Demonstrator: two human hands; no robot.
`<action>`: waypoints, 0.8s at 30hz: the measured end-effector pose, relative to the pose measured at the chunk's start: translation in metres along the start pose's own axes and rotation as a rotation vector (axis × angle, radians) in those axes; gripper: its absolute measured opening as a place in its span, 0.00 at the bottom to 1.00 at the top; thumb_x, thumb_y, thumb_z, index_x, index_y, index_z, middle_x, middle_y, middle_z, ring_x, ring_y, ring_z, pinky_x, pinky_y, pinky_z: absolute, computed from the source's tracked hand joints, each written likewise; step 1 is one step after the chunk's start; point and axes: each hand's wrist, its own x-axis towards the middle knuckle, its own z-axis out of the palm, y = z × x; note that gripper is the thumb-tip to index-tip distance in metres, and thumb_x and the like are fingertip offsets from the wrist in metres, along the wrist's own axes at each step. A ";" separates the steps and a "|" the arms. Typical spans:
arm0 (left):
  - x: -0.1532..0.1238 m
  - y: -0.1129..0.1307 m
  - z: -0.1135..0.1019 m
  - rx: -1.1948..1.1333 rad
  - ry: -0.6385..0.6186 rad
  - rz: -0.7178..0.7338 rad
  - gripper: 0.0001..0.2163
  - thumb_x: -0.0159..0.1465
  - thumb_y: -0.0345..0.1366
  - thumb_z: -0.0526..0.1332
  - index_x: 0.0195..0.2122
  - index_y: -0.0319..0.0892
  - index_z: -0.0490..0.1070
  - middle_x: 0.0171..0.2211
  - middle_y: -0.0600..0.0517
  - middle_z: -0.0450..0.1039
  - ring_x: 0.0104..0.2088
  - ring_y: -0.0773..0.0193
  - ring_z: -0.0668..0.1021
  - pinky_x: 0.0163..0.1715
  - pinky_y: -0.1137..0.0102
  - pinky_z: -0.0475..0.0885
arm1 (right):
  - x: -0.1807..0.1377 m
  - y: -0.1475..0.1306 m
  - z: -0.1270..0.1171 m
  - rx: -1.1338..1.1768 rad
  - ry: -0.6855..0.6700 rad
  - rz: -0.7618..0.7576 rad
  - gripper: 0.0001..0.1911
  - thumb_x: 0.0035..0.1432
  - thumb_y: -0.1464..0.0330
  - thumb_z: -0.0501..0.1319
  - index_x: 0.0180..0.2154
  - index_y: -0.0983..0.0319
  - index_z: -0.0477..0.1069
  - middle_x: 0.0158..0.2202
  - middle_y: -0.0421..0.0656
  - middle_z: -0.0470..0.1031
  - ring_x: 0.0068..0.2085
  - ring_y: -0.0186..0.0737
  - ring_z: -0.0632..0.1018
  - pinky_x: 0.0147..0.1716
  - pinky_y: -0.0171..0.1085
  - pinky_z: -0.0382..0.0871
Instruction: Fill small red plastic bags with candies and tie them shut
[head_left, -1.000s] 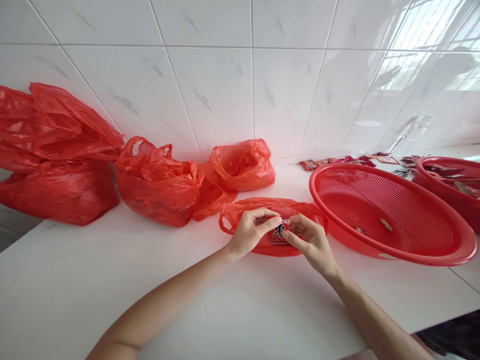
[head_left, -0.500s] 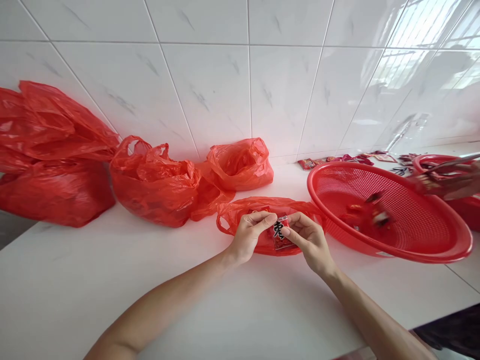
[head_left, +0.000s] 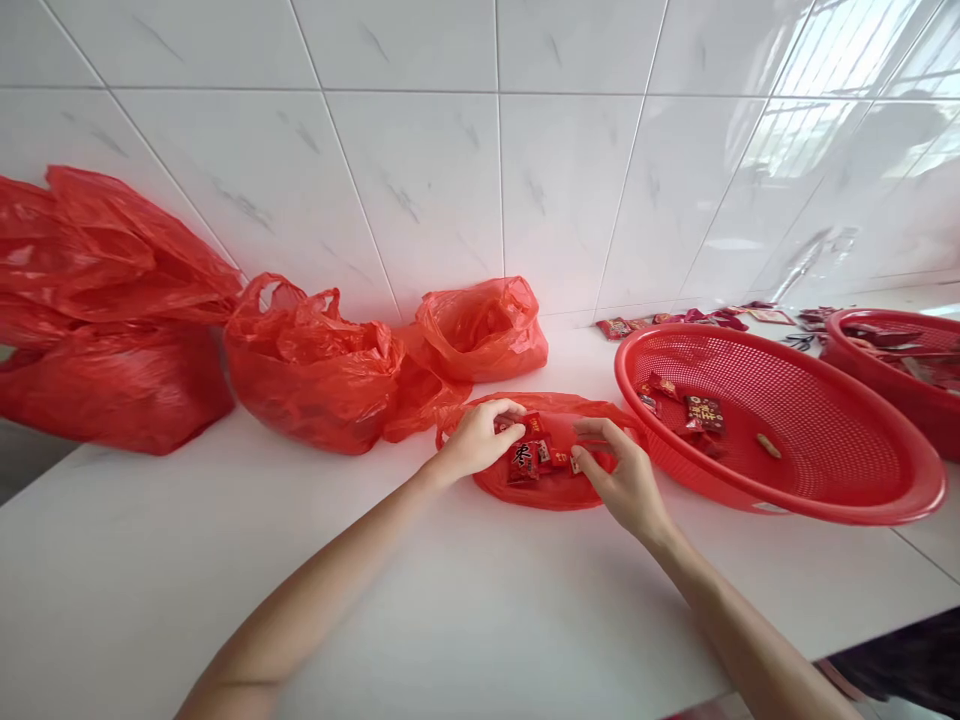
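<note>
A red plastic bag (head_left: 517, 497) lies spread with its mouth up on the counter, several small red snack packets inside. One packet (head_left: 523, 462) with a large black character lies among them. My left hand (head_left: 480, 440) reaches over the bag's left side, thumb and fingers apart beside the packets. From the right, my right hand (head_left: 622, 475) is over the bag with its fingers spread. Its thumb is by a small packet (head_left: 576, 462); whether they touch, I cannot tell.
Right of the bag stands a red mesh basket (head_left: 814, 400) holding several packets (head_left: 703, 412). Behind it are another red basket (head_left: 847, 350) and loose packets (head_left: 616, 328) along the wall. More red bags (head_left: 311, 375) sit at left. A person's dark clothing (head_left: 900, 660) shows lower right.
The packet with the black character has left my hands and lies in the bag. My hands have moved apart. A co-worker's hand has gone from the right, and blurred packets now rest in the basket.
</note>
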 end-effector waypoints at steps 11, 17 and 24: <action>-0.015 0.013 -0.037 0.705 -0.072 -0.017 0.27 0.60 0.33 0.64 0.62 0.44 0.67 0.62 0.40 0.63 0.66 0.42 0.65 0.60 0.52 0.69 | -0.003 0.007 -0.001 -0.396 0.061 -0.290 0.16 0.62 0.70 0.59 0.52 0.56 0.71 0.55 0.50 0.75 0.55 0.52 0.77 0.51 0.49 0.77; -0.024 0.028 -0.056 0.797 0.020 0.027 0.27 0.62 0.32 0.60 0.64 0.45 0.65 0.70 0.41 0.54 0.68 0.40 0.62 0.61 0.49 0.68 | -0.002 0.010 -0.003 -0.460 0.114 -0.362 0.20 0.63 0.71 0.59 0.56 0.55 0.70 0.61 0.52 0.70 0.61 0.54 0.74 0.55 0.52 0.74; -0.033 0.041 -0.061 0.925 0.043 0.051 0.21 0.66 0.32 0.55 0.60 0.43 0.70 0.66 0.42 0.64 0.69 0.41 0.61 0.58 0.47 0.70 | -0.003 0.024 0.008 -0.444 0.028 -0.224 0.23 0.63 0.70 0.58 0.59 0.56 0.72 0.70 0.55 0.56 0.69 0.62 0.62 0.57 0.59 0.70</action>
